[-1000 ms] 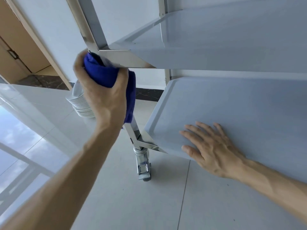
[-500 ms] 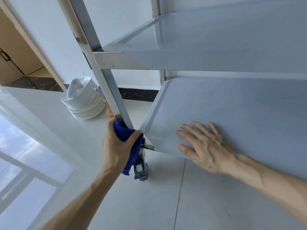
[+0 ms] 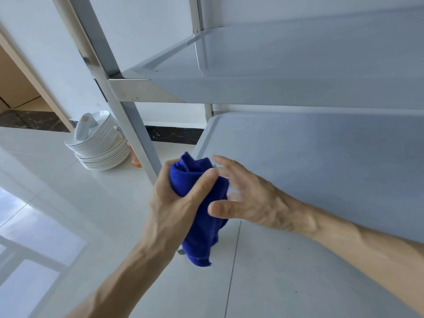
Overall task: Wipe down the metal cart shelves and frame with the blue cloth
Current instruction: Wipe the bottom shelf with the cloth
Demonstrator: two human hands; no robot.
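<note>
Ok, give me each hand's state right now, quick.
Left hand: fingers curled round the bunched blue cloth, holding it.
Right hand: open, fingers spread beside the cloth, gripping nothing.

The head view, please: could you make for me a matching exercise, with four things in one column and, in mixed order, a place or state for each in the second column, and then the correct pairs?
Column one:
1. blue cloth
2. right hand
3. stack of white plates
4. lower shelf

Column two:
A. on the floor, left of the cart's front post
B. bunched up, gripped by the left hand
C. bare metal, under another shelf
D. fingers spread, right beside the cloth

Right pairs: 1-B, 2-D, 3-A, 4-C
</note>
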